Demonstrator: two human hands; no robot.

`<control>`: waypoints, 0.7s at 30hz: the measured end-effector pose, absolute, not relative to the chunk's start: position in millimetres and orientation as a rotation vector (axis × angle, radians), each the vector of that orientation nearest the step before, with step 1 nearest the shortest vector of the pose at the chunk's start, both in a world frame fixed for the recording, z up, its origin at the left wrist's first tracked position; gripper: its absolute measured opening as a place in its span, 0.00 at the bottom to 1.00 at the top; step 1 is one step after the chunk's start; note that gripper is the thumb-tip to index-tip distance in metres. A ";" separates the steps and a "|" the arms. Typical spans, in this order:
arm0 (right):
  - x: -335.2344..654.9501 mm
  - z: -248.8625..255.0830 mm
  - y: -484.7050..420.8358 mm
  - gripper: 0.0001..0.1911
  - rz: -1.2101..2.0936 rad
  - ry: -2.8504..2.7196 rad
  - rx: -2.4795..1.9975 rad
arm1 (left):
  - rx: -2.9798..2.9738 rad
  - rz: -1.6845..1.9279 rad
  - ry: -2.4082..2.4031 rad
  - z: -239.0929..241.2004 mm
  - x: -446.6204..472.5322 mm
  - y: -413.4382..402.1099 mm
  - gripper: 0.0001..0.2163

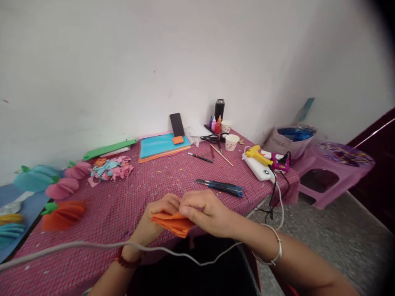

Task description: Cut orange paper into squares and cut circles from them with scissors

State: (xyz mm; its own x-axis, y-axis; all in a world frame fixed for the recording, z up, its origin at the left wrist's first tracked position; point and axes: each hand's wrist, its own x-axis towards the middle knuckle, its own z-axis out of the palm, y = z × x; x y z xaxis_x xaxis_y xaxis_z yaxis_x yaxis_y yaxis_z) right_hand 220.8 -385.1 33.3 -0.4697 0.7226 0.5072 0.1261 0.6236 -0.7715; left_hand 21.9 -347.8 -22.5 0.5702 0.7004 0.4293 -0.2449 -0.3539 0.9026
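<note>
Nearest to us, a pale cable (101, 245) loops across in front of the forearms, passing over the left one just by a dark red bracelet (129, 262); a pale bangle (279, 246) circles the right forearm. We see both arms reaching in from the lower corners and angling toward each other, so that the left hand (156, 206) and the right hand (210, 209) meet, touching at the fingers. Between them is the folded orange paper (175, 225), lifted in front of the body by the near edge of the worktop (166, 176). The left grip is narrow, its fingers curled over the paper's far side, though we cannot tell where its thumb lies; the right grip is narrow too, its thumb laid along the paper's upper edge and its fingers bent inward. Beyond the hands we find a blue cutter (224, 187) lying with its blade pointing left, and off to the left an orange paper ball (63, 216) with a green leaf. Farther back we make out a yellow glue gun (258, 155) on a white box (259, 167), a heap of paper scraps (112, 168), a dotted pen (200, 157) and, near the wall (123, 61), blue sheets (157, 144).
</note>
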 end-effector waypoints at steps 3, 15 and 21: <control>219.9 28.3 -380.5 0.24 0.747 -2.006 -0.704 | 1.731 1.060 0.396 -19.3 22.2 -347.5 0.02; 228.2 48.1 -385.7 0.05 0.807 -2.147 -0.830 | 1.924 1.094 0.557 -17.0 6.2 -345.4 0.07; 228.0 50.5 -379.0 0.07 0.875 -2.293 -0.858 | 2.067 1.059 0.517 -12.0 -0.6 -344.7 0.08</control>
State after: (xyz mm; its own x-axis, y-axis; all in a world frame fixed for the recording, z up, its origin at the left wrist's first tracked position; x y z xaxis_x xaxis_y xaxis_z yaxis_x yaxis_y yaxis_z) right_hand 228.0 -379.0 50.5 -0.6548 0.7139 0.2484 0.3670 0.5875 -0.7212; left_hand -0.6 -344.7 -12.0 0.5775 0.6326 0.5160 0.0176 -0.6416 0.7669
